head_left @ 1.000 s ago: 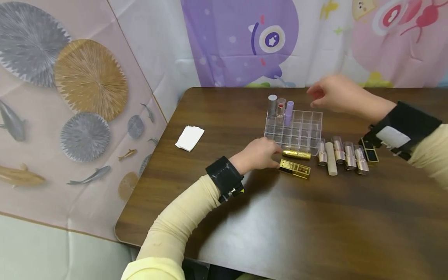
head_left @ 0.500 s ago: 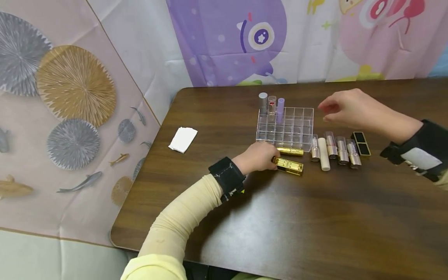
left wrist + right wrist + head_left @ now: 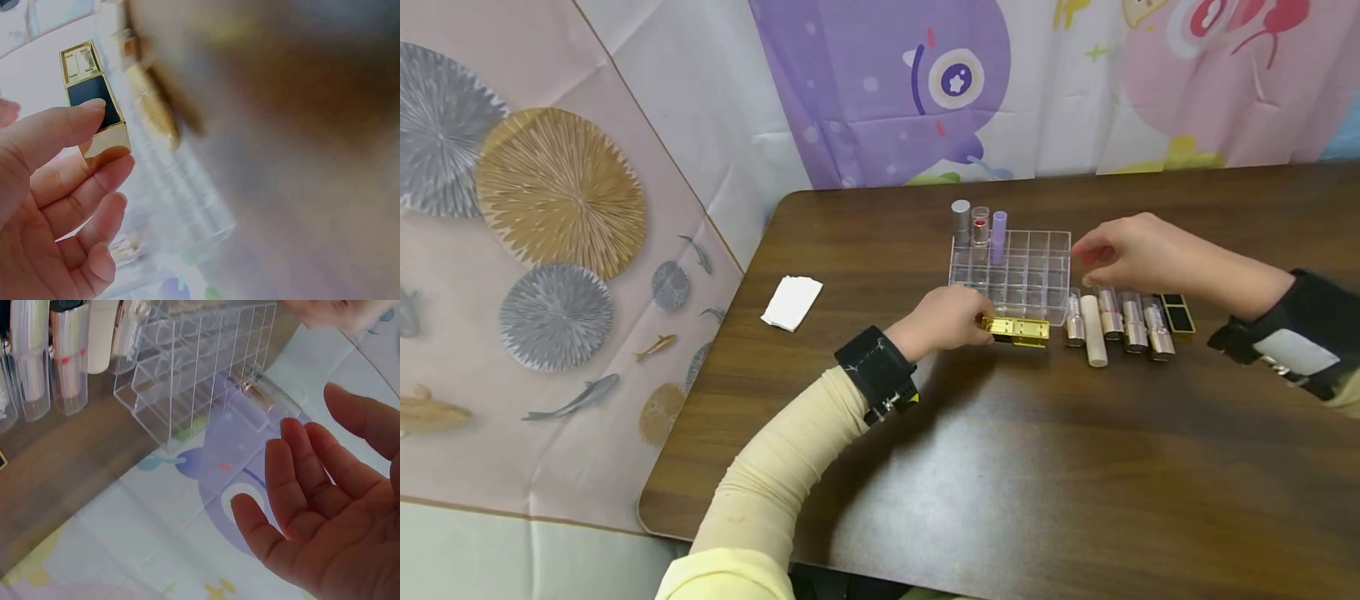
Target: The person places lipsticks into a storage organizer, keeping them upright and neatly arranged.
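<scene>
My left hand (image 3: 953, 317) pinches a square gold-and-black lipstick (image 3: 1022, 331) just in front of the clear divided organizer (image 3: 1033, 271). In the left wrist view, the thumb lies on the black face of the lipstick and the fingers support its underside. A second, rounded gold lipstick (image 3: 153, 106) appears blurred behind it; the head view mostly hides this one. Three tubes stand in the organizer's back left: silver-grey (image 3: 961, 221), clear with red (image 3: 981, 229) and lilac (image 3: 998, 233). Beside the organizer's right edge hovers my right hand (image 3: 1138, 250), fingers loosely bent around nothing.
Right of the organizer lie several clear-capped lipsticks (image 3: 1133, 323), a cream tube (image 3: 1094, 333) and a black-and-gold lipstick (image 3: 1180, 318). A folded white tissue (image 3: 792, 303) rests at the table's left. Patterned cloth (image 3: 880, 92) hangs along the back edge.
My left hand has taken hold of the square gold lipstick and brought it up toward the organizer. The right hand has come lower, near the organizer's right side. The head view has shifted slightly.
</scene>
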Demonstrator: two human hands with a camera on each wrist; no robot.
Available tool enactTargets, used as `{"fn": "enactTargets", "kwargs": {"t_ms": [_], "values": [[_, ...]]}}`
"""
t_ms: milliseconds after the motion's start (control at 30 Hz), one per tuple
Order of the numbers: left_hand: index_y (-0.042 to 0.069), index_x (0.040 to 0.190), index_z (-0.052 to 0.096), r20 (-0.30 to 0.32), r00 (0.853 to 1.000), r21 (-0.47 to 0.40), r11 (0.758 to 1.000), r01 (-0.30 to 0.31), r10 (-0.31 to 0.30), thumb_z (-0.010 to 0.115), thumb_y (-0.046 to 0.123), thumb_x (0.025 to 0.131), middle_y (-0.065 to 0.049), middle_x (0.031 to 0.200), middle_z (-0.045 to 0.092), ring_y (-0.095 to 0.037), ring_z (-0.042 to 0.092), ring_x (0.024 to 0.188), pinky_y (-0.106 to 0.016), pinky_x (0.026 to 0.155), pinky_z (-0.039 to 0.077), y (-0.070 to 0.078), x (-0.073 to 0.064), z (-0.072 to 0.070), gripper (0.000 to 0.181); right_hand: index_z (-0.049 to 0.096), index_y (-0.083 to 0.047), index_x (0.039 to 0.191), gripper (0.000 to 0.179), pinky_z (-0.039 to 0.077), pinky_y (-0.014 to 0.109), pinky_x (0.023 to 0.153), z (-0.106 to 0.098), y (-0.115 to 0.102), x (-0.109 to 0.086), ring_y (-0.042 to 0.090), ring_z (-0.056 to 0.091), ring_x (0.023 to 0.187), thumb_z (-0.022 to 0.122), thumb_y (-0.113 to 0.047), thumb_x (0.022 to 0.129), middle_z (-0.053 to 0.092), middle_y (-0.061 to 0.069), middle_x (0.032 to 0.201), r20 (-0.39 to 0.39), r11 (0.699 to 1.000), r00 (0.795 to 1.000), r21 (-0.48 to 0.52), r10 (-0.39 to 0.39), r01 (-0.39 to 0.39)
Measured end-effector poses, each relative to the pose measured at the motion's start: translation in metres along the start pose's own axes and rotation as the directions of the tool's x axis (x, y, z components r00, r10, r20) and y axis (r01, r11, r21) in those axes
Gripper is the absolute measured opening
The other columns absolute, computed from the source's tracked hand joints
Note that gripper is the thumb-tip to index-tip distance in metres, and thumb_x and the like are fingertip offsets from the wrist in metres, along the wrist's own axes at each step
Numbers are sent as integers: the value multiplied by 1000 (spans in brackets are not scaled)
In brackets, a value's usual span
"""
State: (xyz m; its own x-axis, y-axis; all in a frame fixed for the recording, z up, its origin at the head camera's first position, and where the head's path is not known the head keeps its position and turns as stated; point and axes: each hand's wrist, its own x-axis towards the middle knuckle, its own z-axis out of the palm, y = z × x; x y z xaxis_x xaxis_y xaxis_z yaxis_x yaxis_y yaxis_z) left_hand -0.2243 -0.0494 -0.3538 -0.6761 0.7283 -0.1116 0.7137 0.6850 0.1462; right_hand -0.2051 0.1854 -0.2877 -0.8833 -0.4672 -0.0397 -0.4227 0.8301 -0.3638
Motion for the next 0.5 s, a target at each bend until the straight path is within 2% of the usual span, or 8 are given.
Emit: {"fn": "enactTargets", "kwargs": {"t_ms": [100, 200, 400, 500], "values": [[15, 73, 62, -19, 1000, -1, 1000, 22, -22, 69, 27, 80, 7, 70, 54, -9, 49, 68, -23, 57, 37, -1, 2, -13, 15, 60, 6, 112, 38, 49, 43, 77, 4, -2, 0, 29, 62, 90, 69, -9, 78, 66, 17, 98, 43, 1000, 999, 14, -4, 3], [13, 79, 65, -17, 999, -18, 999, 42, -42, 67, 27, 81, 5, 75, 59, -10, 51, 70, -24, 58, 38, -2, 3, -25, 14, 59, 5, 115, 42, 49, 43, 77, 7, -4, 0, 30, 62, 93, 70, -11, 78, 65, 19, 102, 71, 999, 997, 39, -8, 5], [14, 89, 68, -26, 998, -70, 996, 52, -54, 66, 26, 84, 4, 84, 63, -8, 53, 74, -23, 64, 42, -1, 5, -44, 14, 55, 4, 120, 48, 50, 42, 78, 11, -8, -1, 33, 60, 100, 70, -14, 79, 61, 22, 110, 104, 995, 995, 95, -13, 3], [14, 93, 68, -28, 997, -83, 994, 65, -67, 66, 26, 84, 4, 86, 64, -8, 54, 76, -24, 66, 43, -1, 4, -51, 15, 55, 4, 121, 49, 50, 43, 79, 11, -8, -2, 33, 60, 101, 71, -15, 79, 61, 22, 110, 97, 996, 995, 86, -14, 5]]}}
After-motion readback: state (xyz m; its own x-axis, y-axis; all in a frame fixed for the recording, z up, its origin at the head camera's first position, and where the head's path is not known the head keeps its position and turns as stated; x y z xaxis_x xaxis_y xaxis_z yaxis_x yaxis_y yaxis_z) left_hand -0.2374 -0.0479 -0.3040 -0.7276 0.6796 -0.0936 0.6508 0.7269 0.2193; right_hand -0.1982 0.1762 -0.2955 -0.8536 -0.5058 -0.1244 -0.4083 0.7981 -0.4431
